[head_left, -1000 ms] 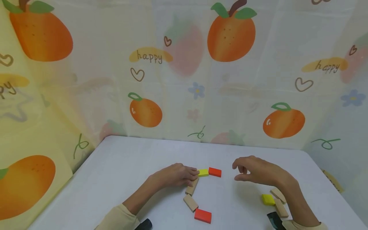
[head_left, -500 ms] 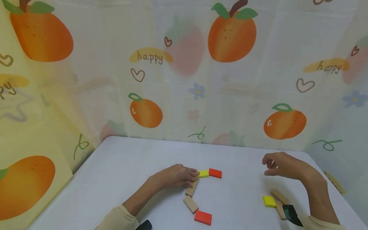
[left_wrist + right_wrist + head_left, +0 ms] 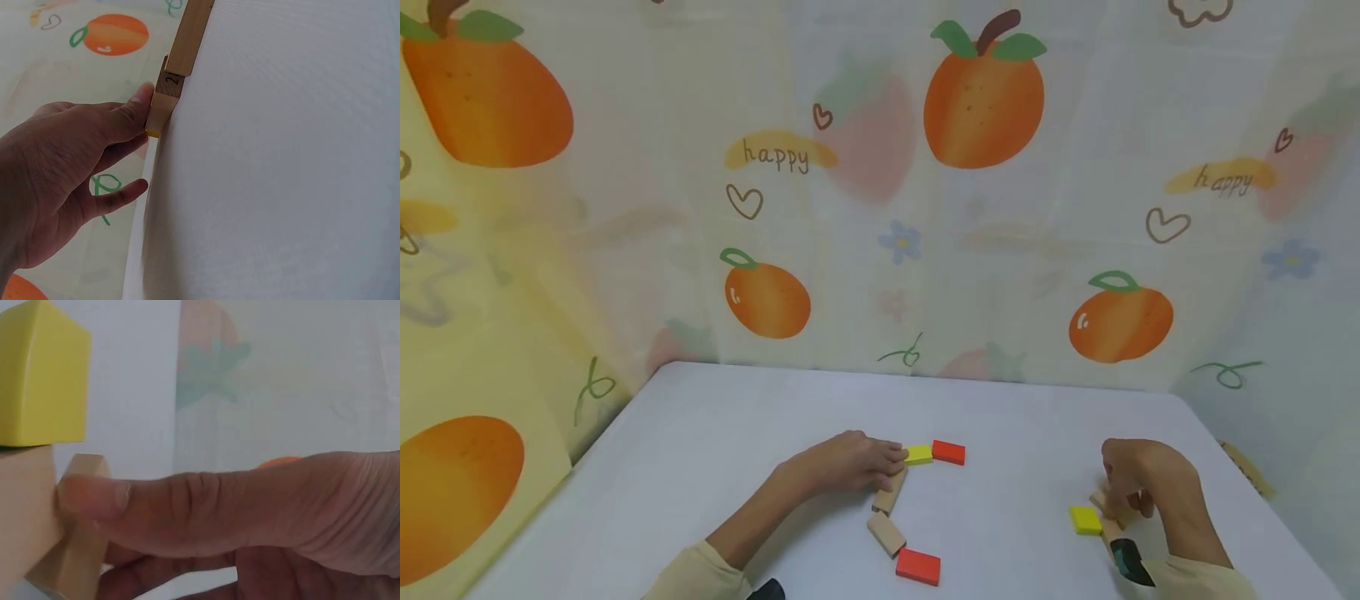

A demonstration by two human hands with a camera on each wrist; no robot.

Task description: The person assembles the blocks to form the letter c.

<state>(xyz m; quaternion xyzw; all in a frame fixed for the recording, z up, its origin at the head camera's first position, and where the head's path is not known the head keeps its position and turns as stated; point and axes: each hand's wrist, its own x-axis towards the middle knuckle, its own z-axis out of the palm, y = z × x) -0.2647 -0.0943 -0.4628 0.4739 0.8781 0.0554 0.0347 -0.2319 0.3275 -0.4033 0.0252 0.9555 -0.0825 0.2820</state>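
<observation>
My left hand (image 3: 850,462) is at the far end of a wooden block (image 3: 889,493), where it meets a yellow block (image 3: 919,455). In the left wrist view, the thumb presses that wooden block (image 3: 162,109) with the index finger behind, a pinch; the little finger stands apart. On the right, my right hand (image 3: 1152,479) reaches down over a small group of blocks. Its thumb and fingers pinch a wooden block (image 3: 84,559) in the right wrist view. Against this lies a second wooden block (image 3: 25,509), beside a yellow block (image 3: 47,381).
A curved row continues with a red block (image 3: 949,452) beyond the left hand's yellow one, and another wooden block (image 3: 887,534) and a red block (image 3: 918,567) toward the front. All lie on a white table (image 3: 1015,467) backed by a fruit-printed cloth (image 3: 1000,250).
My right hand has moved right, then come down onto the right-hand wooden blocks and taken one between thumb and fingers. The left hand keeps its place. The head view has shifted slightly.
</observation>
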